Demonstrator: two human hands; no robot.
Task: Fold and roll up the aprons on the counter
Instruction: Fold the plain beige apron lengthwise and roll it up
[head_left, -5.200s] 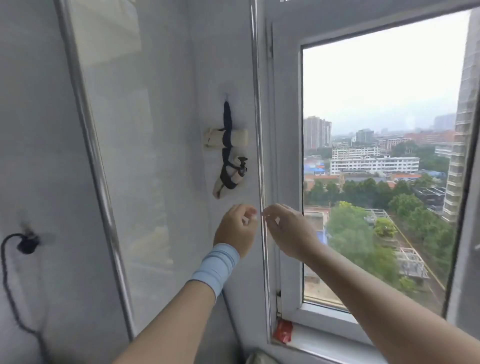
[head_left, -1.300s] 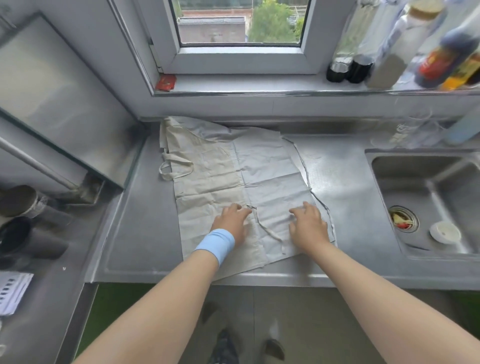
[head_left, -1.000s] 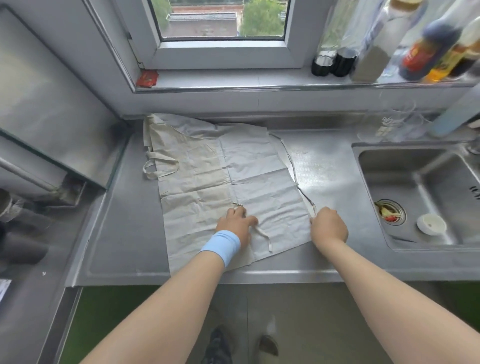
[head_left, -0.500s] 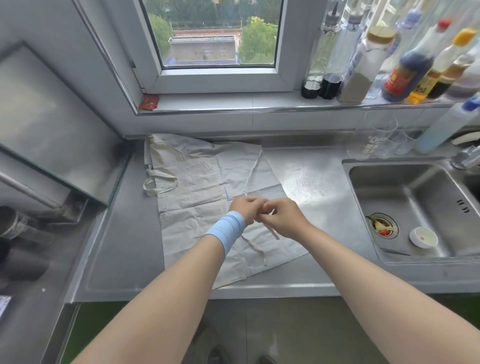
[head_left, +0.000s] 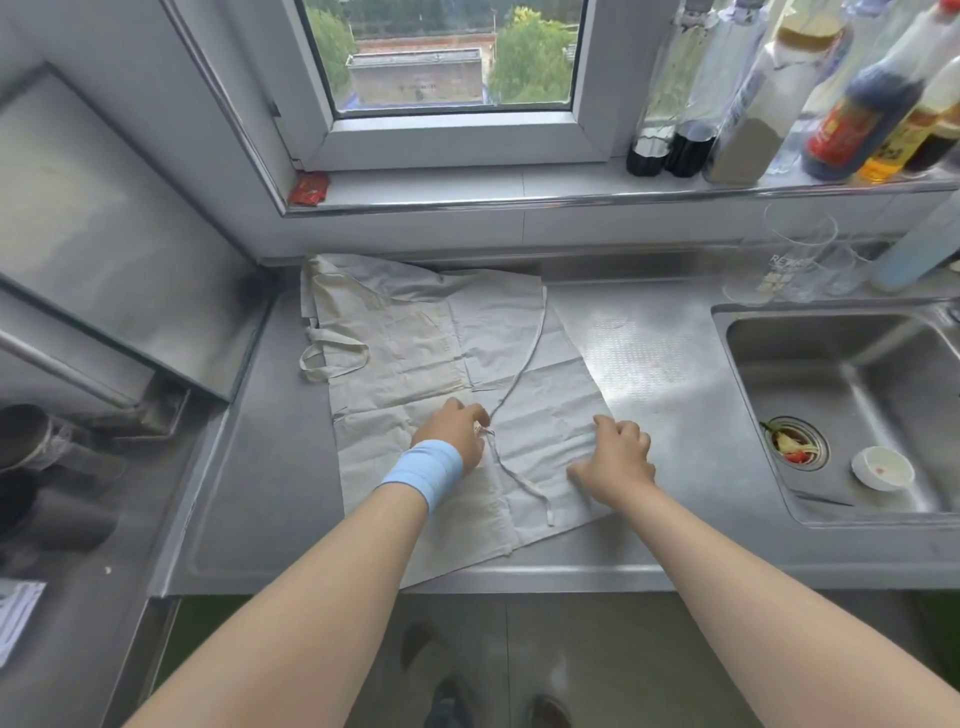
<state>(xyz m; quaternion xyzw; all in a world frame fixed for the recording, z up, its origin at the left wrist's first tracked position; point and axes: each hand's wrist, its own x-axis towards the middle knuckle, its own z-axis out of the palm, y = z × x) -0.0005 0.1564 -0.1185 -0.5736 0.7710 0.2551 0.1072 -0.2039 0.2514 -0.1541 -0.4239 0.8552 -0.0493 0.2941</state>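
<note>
Cloth: a pale beige apron (head_left: 415, 353) is seen spread flat on the steel counter (head_left: 249, 467), already doubled over along a lengthwise seam, its near hem reaching the counter's front lip.
Long axis: the apron runs from the back wall towards the person, skewed a little so the near end lies further right.
Strap: one tie strap (head_left: 524, 364) is laid across the top layer, from the far right corner down past the left hand to a loose end near the front hem.
Left hand: the left hand (head_left: 457, 431) is pressed on the cloth near its middle, fingers curled; the strap appears to be pinched at the fingertips, though this cannot be told for certain.
Right hand: the right hand (head_left: 615, 457) is set at the right edge of the cloth, fingers bent and closed on the fabric there.
Key relation: the bulk of the apron lies ahead and to the left of both hands, so a fold is judged to travel leftwards from the right-hand edge, the right hand being nearer that edge.
Neck loop: a neck loop (head_left: 332, 358) sticks out past the left edge.
Room: bare counter is left on both sides; the sink (head_left: 852, 395) opens well to the right, and glasses (head_left: 795, 260) stand at the back right.
</note>
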